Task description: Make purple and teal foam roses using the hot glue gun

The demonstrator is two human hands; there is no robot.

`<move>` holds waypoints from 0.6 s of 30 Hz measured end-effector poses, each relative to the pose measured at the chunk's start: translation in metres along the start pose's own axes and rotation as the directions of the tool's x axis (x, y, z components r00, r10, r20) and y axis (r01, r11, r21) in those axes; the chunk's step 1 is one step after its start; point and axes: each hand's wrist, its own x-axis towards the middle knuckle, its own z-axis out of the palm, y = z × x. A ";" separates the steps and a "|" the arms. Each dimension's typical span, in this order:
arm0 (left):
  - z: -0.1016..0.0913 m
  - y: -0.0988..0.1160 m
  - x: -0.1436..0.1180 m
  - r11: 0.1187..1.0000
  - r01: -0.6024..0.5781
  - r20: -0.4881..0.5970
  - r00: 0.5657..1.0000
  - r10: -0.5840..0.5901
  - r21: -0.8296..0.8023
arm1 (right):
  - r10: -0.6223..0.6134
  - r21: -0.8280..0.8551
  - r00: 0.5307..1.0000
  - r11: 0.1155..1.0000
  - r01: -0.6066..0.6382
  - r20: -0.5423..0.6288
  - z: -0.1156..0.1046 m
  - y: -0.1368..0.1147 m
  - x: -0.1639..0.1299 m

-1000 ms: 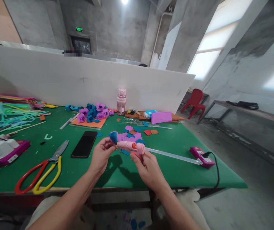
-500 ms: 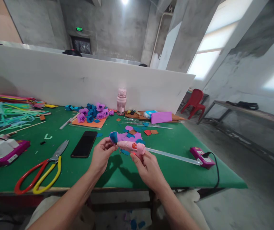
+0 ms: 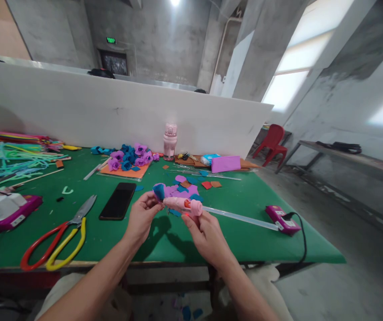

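Gluing step, by my judgement. My left hand [image 3: 142,217] pinches a small blue and purple felt flower [image 3: 160,191] at the fingertips, raised over the green table [image 3: 245,240]. My right hand [image 3: 208,236] is wrapped tight around a pink glue gun [image 3: 184,204], nozzle touching the flower, a clear glue stick [image 3: 241,217] trailing from its back. Next move likely calls for a gentle trigger squeeze and steady hands, fingers kept off hot glue. Hard to make out: the nozzle tip, any glue bead, my trigger finger. Felt scraps [image 3: 191,187] lie just beyond; scissors [image 3: 60,238] and a phone [image 3: 118,201] to my left.
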 end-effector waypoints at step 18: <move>-0.003 -0.001 0.000 1.000 0.004 0.009 1.000 -0.004 0.021 | 0.013 -0.028 1.000 1.000 -0.013 -0.005 -0.001 0.003 -0.001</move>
